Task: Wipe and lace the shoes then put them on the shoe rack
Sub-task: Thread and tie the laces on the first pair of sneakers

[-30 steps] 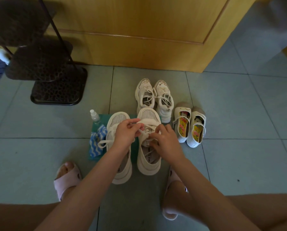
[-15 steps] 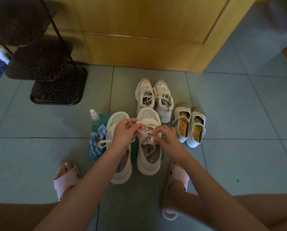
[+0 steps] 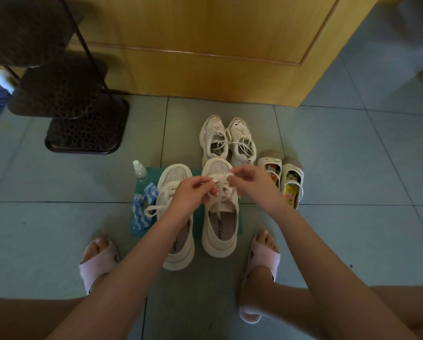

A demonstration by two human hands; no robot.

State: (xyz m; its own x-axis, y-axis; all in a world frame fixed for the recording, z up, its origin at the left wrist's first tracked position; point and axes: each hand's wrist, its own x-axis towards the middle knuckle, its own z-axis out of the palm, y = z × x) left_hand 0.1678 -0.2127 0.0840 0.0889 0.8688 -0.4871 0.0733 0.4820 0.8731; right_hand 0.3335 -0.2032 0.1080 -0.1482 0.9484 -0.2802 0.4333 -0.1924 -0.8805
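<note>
Pinches one run of the white lace (image 3: 220,178) with the left hand (image 3: 193,195) and another with the right hand (image 3: 257,185), fingers curled tight on it, both hands just above the tongue and toe mesh of the cream sneaker (image 3: 220,231). Stands on a green mat (image 3: 152,174), just beside its mate (image 3: 178,251), toes toward the wooden door (image 3: 205,57). Carries dark lettering along the insole, too small to read; likewise on the mate and on the white pair (image 3: 227,141) beyond.
</note>
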